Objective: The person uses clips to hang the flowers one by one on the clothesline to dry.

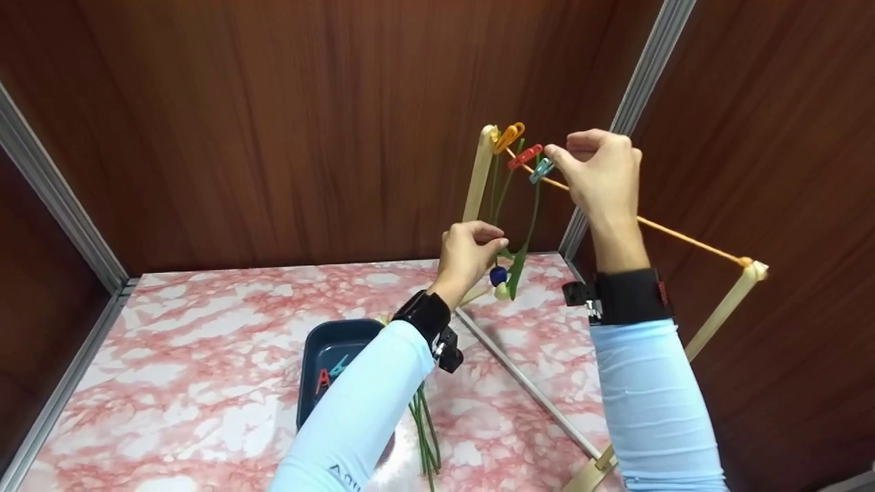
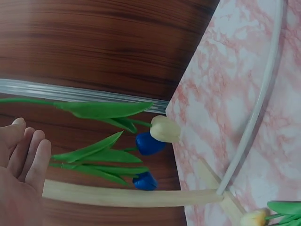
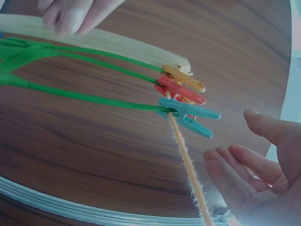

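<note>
An orange string (image 1: 690, 240) carries an orange clothespin (image 1: 508, 137), a red clothespin (image 1: 525, 157) and a teal clothespin (image 1: 541, 170) close together near its far end. Each clips the green stem of an artificial tulip hanging head down: two blue tulips (image 2: 145, 181) and a white tulip (image 2: 165, 129). My right hand (image 1: 605, 171) is beside the teal clothespin, thumb and fingers spread apart from its handles in the right wrist view. Lower down, my left hand (image 1: 465, 256) is by the hanging stems, its fingers fairly straight and nothing between them.
Wooden posts (image 1: 478, 179) hold the string, with a white rod (image 1: 526, 383) along the base. On the marbled table, a dark blue tray (image 1: 311, 348) contains a red clothespin (image 1: 322, 380) and a teal one. More green stems (image 1: 424, 430) lie beside it, partly behind my left sleeve.
</note>
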`<state>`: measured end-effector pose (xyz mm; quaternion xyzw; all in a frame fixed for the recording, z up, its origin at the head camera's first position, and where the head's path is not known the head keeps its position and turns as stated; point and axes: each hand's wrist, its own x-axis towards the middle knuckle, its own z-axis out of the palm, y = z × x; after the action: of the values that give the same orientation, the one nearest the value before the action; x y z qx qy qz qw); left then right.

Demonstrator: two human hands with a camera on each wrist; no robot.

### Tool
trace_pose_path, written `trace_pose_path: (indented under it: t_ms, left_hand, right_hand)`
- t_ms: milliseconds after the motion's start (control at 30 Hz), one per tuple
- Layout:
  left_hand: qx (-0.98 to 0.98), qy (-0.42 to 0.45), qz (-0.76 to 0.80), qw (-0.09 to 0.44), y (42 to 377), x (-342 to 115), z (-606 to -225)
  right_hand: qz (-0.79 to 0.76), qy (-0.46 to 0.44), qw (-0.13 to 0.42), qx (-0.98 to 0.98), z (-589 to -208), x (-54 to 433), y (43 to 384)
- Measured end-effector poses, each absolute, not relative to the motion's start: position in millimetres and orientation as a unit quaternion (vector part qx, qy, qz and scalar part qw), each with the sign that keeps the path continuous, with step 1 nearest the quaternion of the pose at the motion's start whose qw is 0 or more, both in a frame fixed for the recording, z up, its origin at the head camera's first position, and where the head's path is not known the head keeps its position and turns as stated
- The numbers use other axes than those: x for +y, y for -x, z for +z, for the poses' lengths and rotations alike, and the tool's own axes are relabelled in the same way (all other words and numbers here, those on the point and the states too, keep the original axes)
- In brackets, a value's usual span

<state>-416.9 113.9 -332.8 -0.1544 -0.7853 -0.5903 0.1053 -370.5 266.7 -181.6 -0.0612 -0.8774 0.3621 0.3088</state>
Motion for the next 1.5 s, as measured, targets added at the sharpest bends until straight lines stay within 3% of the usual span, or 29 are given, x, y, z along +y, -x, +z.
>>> trace_pose_path:
  t_ms: [467, 667, 967, 1200, 1500]
  left_hand:
    - [-0.782, 0.192, -0.574, 0.149, 388, 60, -328]
    - [-0.776, 0.217, -0.565, 0.18, 369, 38, -336]
    - [-0.789, 0.199, -0.54, 0.213, 329, -11, -383]
    - [-0.808, 0.117, -0.542, 0.201, 317, -45, -438]
    - [-0.845, 0.033, -0.509, 0.163, 319, -58, -513]
  right_hand:
    - [0.372, -0.041, 0.441, -0.816, -233, 256, 349]
    - [0.385, -0.076, 0.455, -0.8, -269, 256, 331]
    - [0.4, -0.131, 0.407, -0.811, -352, 226, 313]
    - [0.476, -0.129, 0.305, -0.815, -429, 187, 316]
    - [0.506, -0.106, 0.214, -0.829, -502, 160, 326]
